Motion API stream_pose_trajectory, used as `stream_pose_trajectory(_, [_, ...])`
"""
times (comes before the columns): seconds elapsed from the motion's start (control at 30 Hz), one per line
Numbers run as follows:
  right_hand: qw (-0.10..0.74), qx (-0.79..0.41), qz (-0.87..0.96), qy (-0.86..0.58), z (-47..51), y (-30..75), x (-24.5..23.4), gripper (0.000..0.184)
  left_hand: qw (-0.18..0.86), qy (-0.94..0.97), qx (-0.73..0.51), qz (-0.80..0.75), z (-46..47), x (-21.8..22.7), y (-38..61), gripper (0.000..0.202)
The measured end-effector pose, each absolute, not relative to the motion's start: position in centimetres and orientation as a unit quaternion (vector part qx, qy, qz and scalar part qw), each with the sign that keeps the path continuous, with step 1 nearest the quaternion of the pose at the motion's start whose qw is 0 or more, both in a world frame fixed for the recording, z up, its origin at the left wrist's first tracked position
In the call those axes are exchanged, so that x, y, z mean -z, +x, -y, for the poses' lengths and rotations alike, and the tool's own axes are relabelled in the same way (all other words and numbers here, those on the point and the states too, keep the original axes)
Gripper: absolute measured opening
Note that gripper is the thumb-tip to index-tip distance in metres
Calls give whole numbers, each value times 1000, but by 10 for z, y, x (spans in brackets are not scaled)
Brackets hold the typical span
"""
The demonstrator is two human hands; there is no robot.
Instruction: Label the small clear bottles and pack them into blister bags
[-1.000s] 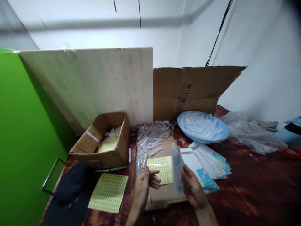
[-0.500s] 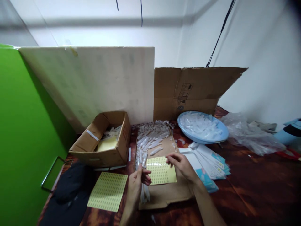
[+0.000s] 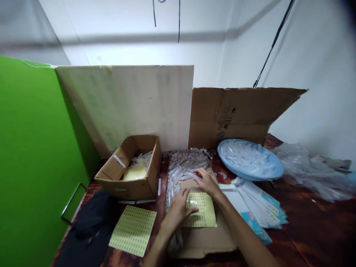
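Observation:
My left hand (image 3: 180, 207) lies flat, fingers spread, on a yellow sticker sheet (image 3: 204, 215) that rests on a flat piece of cardboard (image 3: 205, 239). My right hand (image 3: 205, 180) reaches further back, its fingers curled over the near edge of a pile of small clear plastic packets (image 3: 185, 165). Whether those fingers grip a packet is hidden. A second yellow sticker sheet (image 3: 133, 230) lies on the table to the left.
An open cardboard box (image 3: 130, 170) with packets and a yellow sheet stands at left. A blue bowl (image 3: 274, 168) of clear packets sits at right, with printed cards (image 3: 258, 204) fanned before it. Boards stand behind. A crumpled plastic bag (image 3: 311, 167) lies far right.
My right hand let go of the clear packet it held up, moved across the sticker sheet and reached the packet pile. My left hand went from pinching to lying flat on the sheet.

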State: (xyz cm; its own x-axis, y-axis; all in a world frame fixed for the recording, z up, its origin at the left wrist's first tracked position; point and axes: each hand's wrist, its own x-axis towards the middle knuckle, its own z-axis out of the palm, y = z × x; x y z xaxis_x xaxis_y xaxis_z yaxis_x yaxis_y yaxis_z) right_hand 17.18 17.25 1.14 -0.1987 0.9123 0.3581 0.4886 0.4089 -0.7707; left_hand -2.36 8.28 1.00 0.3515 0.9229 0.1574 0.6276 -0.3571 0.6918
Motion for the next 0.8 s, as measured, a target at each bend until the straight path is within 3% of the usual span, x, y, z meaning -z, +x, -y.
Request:
stream_pose_trajectory(0.07, [468, -251, 683, -502, -158, 194, -15, 16, 273, 784, -250, -498, -96, -2, -18, 68])
stream_pose_trajectory(0.2, [538, -258, 595, -539, -111, 233, -11, 31, 286, 783, -261, -486, -111, 6, -12, 42])
stream_pose_trajectory(0.27, [562, -318, 535, -545, -88, 241, -5, 36, 301, 780, -277, -473, -112, 1, -15, 35])
stream_pose_trajectory(0.47, [521, -508, 472, -498, -63, 214, 4, 45, 344, 775, -304, -434, -103, -34, -32, 35])
stream_pose_trajectory(0.67, [477, -615, 444, -444, -65, 175, 4, 45, 189, 814, -276, -476, -87, -47, -42, 43])
stream_pose_trajectory(0.8, [495, -633, 421, -421, -60, 164, 6, 44, 95, 814, -324, -472, -74, -52, -34, 27])
